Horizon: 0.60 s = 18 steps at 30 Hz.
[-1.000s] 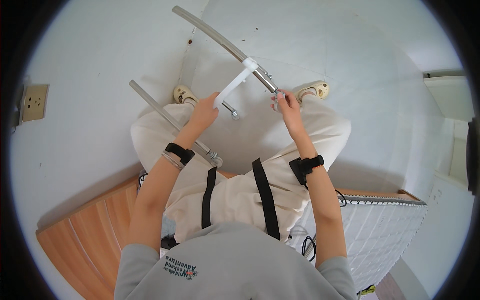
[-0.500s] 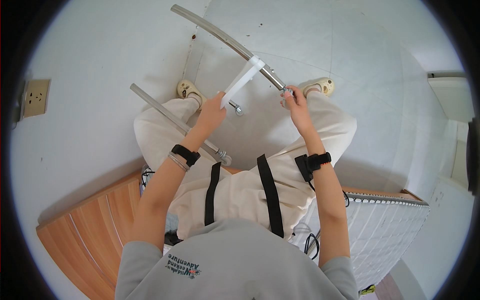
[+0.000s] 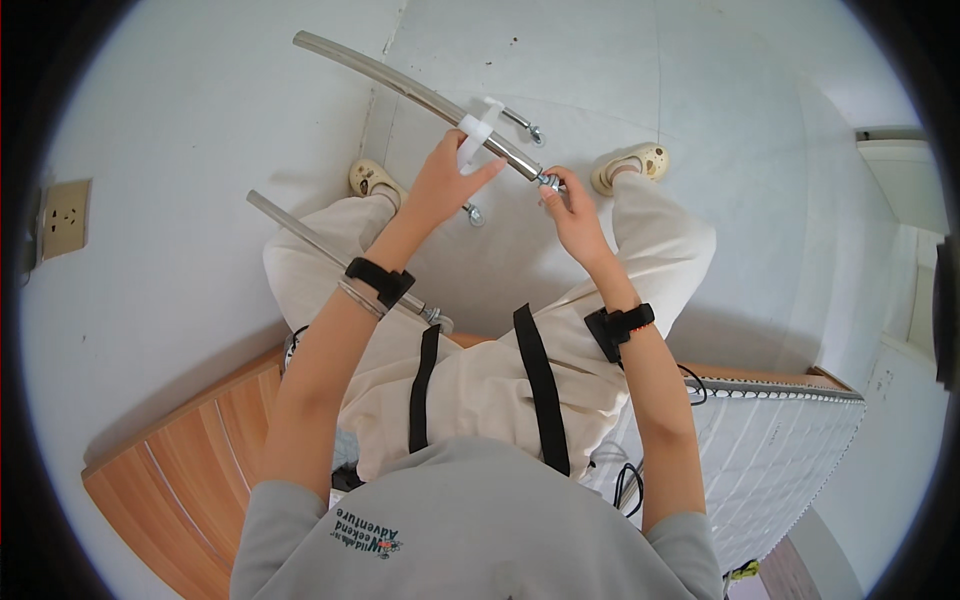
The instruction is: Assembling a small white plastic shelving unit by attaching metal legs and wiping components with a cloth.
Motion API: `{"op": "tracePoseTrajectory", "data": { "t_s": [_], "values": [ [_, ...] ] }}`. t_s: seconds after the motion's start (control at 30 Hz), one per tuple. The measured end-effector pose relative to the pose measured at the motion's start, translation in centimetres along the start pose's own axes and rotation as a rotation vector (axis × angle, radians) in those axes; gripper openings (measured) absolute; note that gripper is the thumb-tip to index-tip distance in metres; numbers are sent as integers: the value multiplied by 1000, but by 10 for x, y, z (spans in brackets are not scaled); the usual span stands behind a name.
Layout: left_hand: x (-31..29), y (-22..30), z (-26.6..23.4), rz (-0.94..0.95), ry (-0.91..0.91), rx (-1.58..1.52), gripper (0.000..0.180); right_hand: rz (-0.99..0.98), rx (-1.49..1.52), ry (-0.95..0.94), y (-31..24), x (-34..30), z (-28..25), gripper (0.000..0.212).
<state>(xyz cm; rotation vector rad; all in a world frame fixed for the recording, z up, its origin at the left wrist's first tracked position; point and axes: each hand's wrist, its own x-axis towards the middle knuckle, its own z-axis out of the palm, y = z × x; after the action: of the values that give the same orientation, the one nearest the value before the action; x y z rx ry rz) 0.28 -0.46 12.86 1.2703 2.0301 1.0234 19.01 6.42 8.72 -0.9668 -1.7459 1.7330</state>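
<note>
Two hands [image 3: 442, 190] at one steel tube [image 3: 413, 90]: left [image 3: 440, 193] tight on one white bracket [image 3: 477, 128], right [image 3: 580, 222] tight on one caster [image 3: 549, 183]

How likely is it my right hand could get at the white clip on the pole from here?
Probably yes: the right hand is at the near end of the same metal pole, close by. The left hand is partly in the way, though, its thumb sticking out beside the white clip.
</note>
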Motion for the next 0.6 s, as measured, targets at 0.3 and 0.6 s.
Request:
{"op": "tracePoseTrajectory", "data": {
  "t_s": [0.3, 0.6],
  "values": [
    [32, -18, 11, -204, -54, -159, 67, -10, -99, 58, -2, 1, 2, 25],
    [22, 7, 18, -297, 45, 60, 57, 326, 347, -127, -2, 16, -21, 36]
  ]
}}
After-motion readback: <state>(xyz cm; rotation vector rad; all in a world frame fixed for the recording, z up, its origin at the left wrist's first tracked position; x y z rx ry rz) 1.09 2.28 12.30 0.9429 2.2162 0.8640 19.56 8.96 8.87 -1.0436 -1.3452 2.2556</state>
